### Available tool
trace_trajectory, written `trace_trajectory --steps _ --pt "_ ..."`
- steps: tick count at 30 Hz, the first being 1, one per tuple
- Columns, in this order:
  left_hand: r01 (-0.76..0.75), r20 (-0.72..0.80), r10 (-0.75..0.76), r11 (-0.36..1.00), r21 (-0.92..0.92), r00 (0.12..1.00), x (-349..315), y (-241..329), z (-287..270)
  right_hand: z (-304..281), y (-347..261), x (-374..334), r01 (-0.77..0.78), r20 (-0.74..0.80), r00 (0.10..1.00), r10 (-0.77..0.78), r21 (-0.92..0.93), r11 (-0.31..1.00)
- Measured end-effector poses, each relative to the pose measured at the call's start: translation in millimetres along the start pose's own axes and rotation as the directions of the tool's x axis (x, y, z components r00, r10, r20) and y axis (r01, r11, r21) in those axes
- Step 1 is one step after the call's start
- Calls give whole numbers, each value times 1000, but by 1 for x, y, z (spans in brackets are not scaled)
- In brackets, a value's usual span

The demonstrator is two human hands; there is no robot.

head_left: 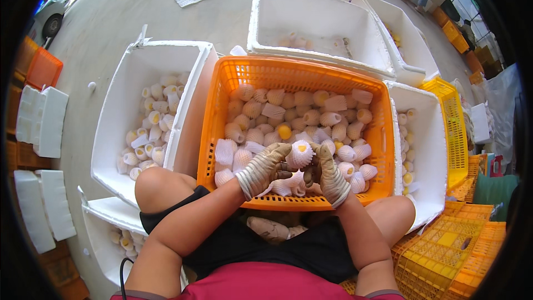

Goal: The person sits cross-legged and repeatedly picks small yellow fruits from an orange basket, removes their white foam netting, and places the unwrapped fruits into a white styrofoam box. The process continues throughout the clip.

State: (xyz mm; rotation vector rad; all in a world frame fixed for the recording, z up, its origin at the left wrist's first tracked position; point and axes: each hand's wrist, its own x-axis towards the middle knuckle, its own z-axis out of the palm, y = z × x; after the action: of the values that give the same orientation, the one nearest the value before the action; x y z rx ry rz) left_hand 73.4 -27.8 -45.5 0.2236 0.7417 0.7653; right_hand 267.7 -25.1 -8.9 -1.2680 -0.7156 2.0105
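Between my two gloved hands is a yellow fruit (300, 154) in a white foam net sleeve, some of its yellow skin showing at the sleeve's opening. My left hand (262, 170) closes on its left side, fingers curled. On the other side, my right hand (328, 175) pinches it with the thumb and fingers. Both hands are over the near part of an orange plastic crate (210, 133), which holds many sleeved fruits and several loose empty-looking sleeves. One fruit (285, 131) in the crate shows more bare yellow than those around it.
White foam boxes surround the crate: a left box (114, 133) with sleeved fruits, a far box (311, 16) with a few, and a right box (433, 150). Yellow crates (438, 250) lie at the lower right. My bent knees flank the orange crate. Another person stands far right.
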Motion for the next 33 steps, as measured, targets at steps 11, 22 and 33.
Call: trace_trajectory --steps 11,22,33 --pt "219 65 -220 975 23 973 2 6 -4 -5 -2 4 456 245 888 -389 -571 683" --pt "18 -187 49 940 340 981 -7 2 17 6 5 1 318 94 940 -329 -593 740" --pt "-46 -115 142 800 599 983 -13 -4 20 -14 19 13 342 100 854 -511 -847 406"
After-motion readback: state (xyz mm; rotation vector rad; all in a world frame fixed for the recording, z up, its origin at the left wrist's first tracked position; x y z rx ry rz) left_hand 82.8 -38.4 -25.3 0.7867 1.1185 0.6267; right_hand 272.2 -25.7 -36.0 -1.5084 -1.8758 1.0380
